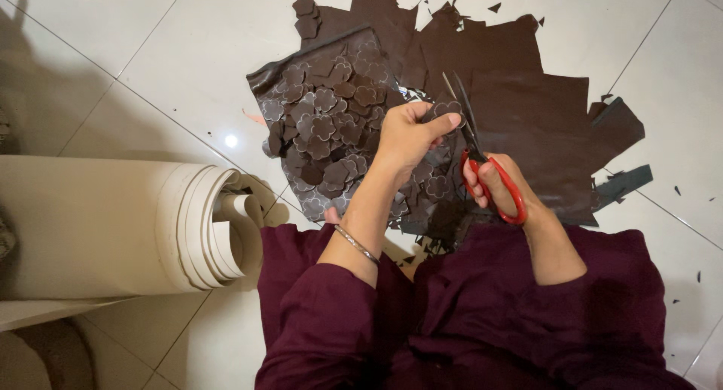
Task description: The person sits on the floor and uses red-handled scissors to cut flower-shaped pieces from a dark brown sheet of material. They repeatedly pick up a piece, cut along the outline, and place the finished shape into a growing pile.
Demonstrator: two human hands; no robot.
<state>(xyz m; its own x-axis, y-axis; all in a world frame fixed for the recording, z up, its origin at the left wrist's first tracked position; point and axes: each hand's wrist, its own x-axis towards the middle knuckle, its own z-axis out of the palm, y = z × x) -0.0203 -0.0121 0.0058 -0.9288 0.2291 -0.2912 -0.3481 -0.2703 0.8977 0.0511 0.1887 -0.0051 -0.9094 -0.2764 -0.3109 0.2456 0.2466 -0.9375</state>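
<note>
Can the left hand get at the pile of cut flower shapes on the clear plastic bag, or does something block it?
Probably yes. The left hand holds a small brown piece just beside the pile of flower shapes, and nothing lies between them; the scissors are on the other side.

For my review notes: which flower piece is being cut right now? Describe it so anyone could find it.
Start at the brown sheet on the floor. Over its left edge, the left hand pinches one flower piece at the scissors. Unlike the piled flowers, it is held up.
</note>
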